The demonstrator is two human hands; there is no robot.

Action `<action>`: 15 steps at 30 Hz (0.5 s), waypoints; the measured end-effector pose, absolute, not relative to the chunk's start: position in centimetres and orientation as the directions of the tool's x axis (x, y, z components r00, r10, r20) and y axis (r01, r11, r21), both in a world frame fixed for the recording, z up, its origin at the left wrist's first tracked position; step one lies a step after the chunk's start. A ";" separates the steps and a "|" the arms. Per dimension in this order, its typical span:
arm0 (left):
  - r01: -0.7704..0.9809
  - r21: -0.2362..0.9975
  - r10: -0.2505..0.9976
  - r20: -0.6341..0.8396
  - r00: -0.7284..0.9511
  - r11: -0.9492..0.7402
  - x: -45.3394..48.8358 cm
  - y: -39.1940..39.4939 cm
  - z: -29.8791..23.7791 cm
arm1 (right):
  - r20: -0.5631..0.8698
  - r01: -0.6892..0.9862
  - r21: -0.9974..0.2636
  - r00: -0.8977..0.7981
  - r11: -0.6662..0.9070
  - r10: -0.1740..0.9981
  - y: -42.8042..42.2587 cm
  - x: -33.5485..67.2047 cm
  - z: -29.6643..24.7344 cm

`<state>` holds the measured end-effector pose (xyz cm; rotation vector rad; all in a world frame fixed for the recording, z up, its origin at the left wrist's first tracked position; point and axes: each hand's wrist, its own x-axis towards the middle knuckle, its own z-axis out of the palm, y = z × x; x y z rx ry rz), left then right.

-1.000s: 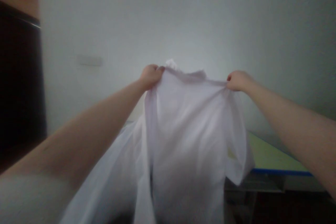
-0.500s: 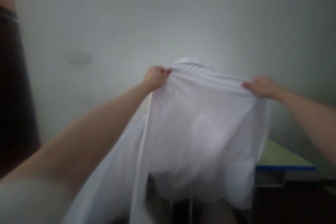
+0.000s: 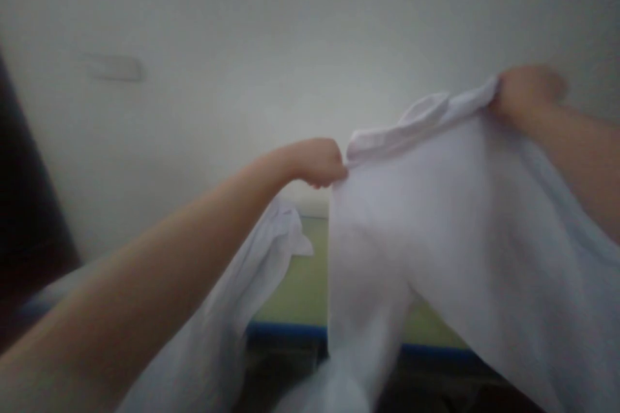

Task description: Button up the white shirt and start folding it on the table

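A white collared shirt (image 3: 416, 219) hangs in the air in front of me, stretched between my two hands. My left hand (image 3: 322, 161) is closed, pinching the cloth at the shirt's upper left corner. Higher up on the right, my right hand (image 3: 527, 93) grips the other end of the top edge, its fingers partly blurred and turned away. The top edge slants upward to the right, with the folded collar (image 3: 426, 110) along it. Below my left forearm hangs more white cloth (image 3: 242, 297); whether it belongs to the same shirt I cannot tell.
Behind the shirt stands a table with a yellow-green top (image 3: 295, 293) and a blue edge, partly covered by the cloth. A pale wall (image 3: 232, 45) rises behind it, carrying a whitish rectangular plate (image 3: 116, 68). Something dark (image 3: 29, 206) stands at the far left.
My right hand has risen and moved right, tilting the shirt's top edge. My left hand has moved right and slightly down. More of the table shows between the cloths.
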<state>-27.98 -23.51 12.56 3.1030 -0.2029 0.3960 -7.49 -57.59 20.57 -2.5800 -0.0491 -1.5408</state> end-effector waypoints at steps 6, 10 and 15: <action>0.133 -0.056 0.144 -0.382 0.913 -0.990 -26.4 -16.6 4.5 | 0.824 0.487 0.131 0.431 -0.864 0.368 -39.0 -2.7 11.8; 0.311 -0.068 0.265 -0.708 0.655 -0.948 -28.6 -13.6 0.0 | 0.689 0.703 0.200 0.394 -0.682 0.609 -28.8 -2.1 2.8; 0.233 -0.148 0.276 -0.490 0.827 -0.961 -27.3 -13.2 3.1 | 0.535 0.898 0.105 0.312 -0.427 0.785 -22.1 -1.9 -5.3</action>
